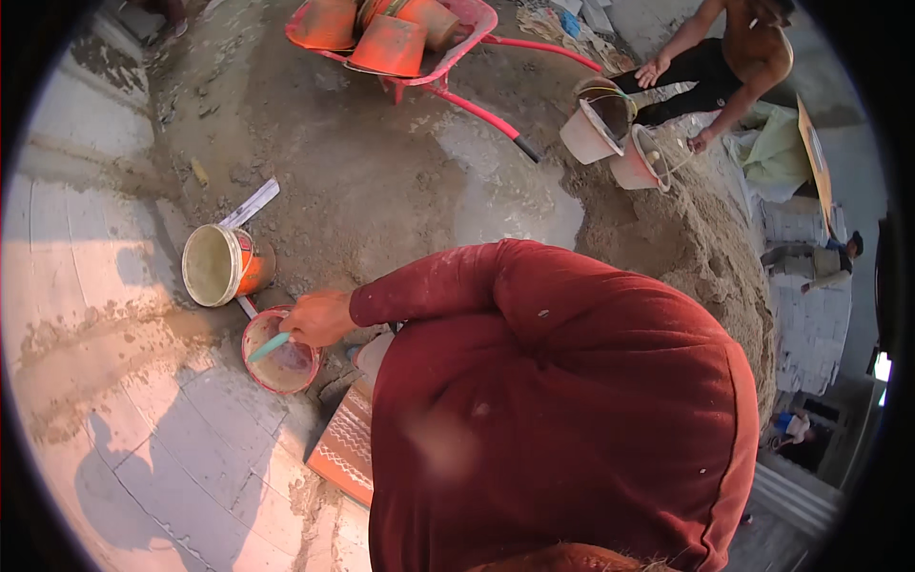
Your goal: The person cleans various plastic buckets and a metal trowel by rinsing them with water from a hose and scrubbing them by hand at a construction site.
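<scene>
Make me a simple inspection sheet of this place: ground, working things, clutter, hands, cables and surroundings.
Surface: rough, sandy grey ground with a pale, wet-looking patch.
Job's things: teal tool over a red-rimmed bowl; orange bucket beside the bowl; orange panel with pale wavy marks near the person's body.
Clutter: orange buckets in a red wheelbarrow; long white strip by the orange bucket.
Hands: right hand grips the teal tool; left hand not in view.
Cables: nothing seen.
Surroundings: sand heap; pale blockwork at left; co-worker near pale buckets, upper right.
</scene>
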The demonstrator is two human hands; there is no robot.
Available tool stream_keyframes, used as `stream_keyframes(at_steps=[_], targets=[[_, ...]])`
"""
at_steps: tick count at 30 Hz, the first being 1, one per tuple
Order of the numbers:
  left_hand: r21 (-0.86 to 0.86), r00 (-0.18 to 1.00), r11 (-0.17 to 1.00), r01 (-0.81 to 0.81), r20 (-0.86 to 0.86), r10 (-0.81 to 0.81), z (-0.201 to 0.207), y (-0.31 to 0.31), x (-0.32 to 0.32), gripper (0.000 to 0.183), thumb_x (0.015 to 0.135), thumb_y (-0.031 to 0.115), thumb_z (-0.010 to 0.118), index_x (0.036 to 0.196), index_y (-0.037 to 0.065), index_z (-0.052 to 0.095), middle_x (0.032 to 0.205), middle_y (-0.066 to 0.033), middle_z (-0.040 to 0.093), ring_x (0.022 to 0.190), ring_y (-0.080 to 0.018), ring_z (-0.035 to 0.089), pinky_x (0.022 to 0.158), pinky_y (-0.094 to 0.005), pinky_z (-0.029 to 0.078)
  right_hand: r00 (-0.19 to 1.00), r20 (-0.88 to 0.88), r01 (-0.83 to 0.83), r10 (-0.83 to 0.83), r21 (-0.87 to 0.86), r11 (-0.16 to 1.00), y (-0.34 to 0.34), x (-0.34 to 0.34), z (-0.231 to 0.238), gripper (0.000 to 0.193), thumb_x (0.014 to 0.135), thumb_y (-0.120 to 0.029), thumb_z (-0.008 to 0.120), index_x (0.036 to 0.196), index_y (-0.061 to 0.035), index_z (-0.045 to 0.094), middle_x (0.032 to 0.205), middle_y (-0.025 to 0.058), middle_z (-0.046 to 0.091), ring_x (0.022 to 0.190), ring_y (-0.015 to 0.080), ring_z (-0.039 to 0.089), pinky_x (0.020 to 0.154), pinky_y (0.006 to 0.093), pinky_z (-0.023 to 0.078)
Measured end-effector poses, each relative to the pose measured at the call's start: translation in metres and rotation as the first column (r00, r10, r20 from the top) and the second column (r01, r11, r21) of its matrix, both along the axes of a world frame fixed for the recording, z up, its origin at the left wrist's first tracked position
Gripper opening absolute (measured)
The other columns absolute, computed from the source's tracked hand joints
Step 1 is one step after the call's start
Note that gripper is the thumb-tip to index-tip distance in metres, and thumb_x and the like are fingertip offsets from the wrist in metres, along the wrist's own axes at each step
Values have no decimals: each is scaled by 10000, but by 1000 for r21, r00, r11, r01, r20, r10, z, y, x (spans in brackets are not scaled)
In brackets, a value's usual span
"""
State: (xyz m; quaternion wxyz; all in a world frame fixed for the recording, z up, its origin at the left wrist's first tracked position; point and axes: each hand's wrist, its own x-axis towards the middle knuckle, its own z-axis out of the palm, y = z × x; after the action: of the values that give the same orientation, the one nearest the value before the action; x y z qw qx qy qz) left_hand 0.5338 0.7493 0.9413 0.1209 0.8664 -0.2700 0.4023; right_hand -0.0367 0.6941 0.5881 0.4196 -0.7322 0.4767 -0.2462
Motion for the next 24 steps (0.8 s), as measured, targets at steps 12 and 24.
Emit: stream_keyframes(at_steps=[12,24], targets=[[-253,-344,704,664,-939,-13,-323,-31,-247,703,983,482,452,1449,-8,261,1423,-166,414,1290,-313,418,1056,-441,324,985,39,153,-169,268,951,5,83,-19,236,881,-268,544,999,-96,653,835,181,665,878,382,642,763,511,490],[-279,-883,953,-114,-412,-226,-455,-150,-299,256,1020,248,412,948,40,543,687,54,400,508,-71,352,484,-234,309,917,-40,389,-397,312,867,26,105,-39,395,882,-308,569,1192,-64,560,1166,198,574,1136,376,549,903,496,455]])
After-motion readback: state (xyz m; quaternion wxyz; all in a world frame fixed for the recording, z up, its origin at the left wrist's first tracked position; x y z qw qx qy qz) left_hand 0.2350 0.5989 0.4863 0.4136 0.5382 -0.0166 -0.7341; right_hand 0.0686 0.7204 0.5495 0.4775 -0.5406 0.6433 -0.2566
